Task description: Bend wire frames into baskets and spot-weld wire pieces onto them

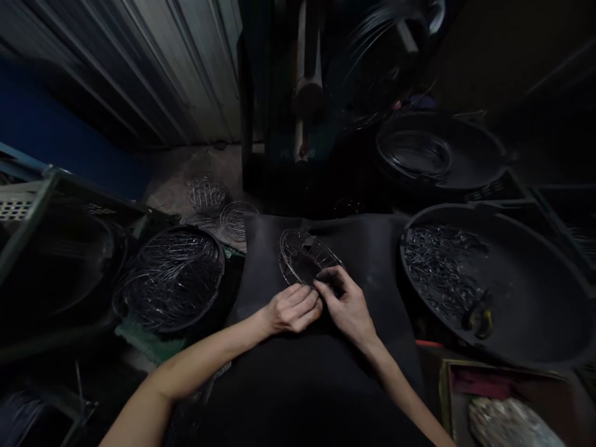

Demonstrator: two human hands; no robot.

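A round wire basket [291,257] of thin shiny wire lies tilted on a dark sheet [372,261] in front of me. My left hand [295,307] is closed at the basket's near edge, its fingers curled around the rim wire. Close beside it, my right hand [347,304] pinches at the same near edge with thumb and forefinger. The fingertips of both hands almost meet. Whether a small piece sits between the right fingertips cannot be made out.
A dark tub [218,292] full of bent wires stands at left, with more wire baskets [235,220] on the floor behind. At right, a wide black basin [535,298] holds short metal pieces and yellow-handled pliers [485,324]. A machine [308,93] rises ahead.
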